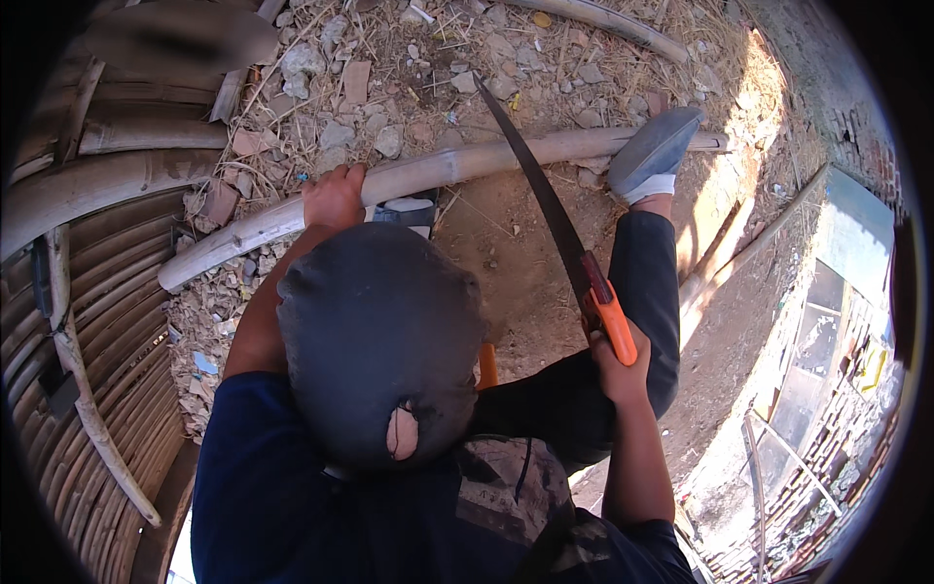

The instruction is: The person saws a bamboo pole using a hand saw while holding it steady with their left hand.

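While both forearms reach out ahead, I log the following through the head camera.

Hands, two, bare, set well apart. The left hand (335, 198) lies over the near bamboo pole (467, 165), fingers curled across its top toward the left end, that arm stretched forward. The right hand (623, 362) is closed around the orange handle of the saw, forearm rising from the lower right.

Saw, one: a curved-blade handsaw (559, 220), dark blade angled forward and left, passing above the pole between the left hand and the right shoe. Whether the teeth touch the bamboo I cannot tell.

Bamboo poles on the ground, two that I can make out: the near one, running crosswise, and a far pole (623, 24) at the upper edge.

Shoes, two: the right shoe (657, 151), grey-blue, laid across the near pole by its right end; the left shoe (407, 206), mostly hidden.

Orange item, one (488, 366), mostly covered; kind unclear.

Rubble (355, 83), uncounted, strewn with straw beyond the pole.

Slatted wall, one (117, 331), at left.
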`<action>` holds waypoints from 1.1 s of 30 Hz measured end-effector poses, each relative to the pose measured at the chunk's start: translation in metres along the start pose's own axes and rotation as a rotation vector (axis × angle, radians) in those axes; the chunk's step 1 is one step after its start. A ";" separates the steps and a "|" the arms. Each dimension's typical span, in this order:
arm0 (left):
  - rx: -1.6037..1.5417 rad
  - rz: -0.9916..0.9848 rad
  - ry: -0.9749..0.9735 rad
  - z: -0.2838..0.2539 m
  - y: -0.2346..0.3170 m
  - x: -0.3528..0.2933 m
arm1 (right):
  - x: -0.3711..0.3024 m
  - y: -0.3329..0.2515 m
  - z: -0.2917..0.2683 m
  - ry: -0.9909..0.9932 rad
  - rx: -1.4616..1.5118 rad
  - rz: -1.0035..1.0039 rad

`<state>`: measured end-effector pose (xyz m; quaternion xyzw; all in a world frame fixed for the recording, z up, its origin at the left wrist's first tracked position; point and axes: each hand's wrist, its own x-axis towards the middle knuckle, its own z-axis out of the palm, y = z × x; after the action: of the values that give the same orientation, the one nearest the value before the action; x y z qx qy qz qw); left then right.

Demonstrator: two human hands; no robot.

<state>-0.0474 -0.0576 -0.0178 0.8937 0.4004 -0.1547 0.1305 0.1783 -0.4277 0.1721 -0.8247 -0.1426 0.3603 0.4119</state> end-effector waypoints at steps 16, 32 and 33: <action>-0.029 0.042 0.065 -0.002 0.017 0.008 | 0.058 0.021 0.032 0.012 -0.049 -0.009; 0.025 -0.008 0.068 0.012 0.001 0.004 | 0.026 -0.017 0.021 0.079 -0.065 -0.029; 0.011 -0.008 0.046 0.011 0.002 0.005 | 0.017 -0.027 0.017 0.130 -0.065 -0.053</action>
<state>-0.0448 -0.0595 -0.0293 0.8961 0.4060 -0.1365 0.1158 0.1796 -0.3917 0.1780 -0.8552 -0.1490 0.2900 0.4029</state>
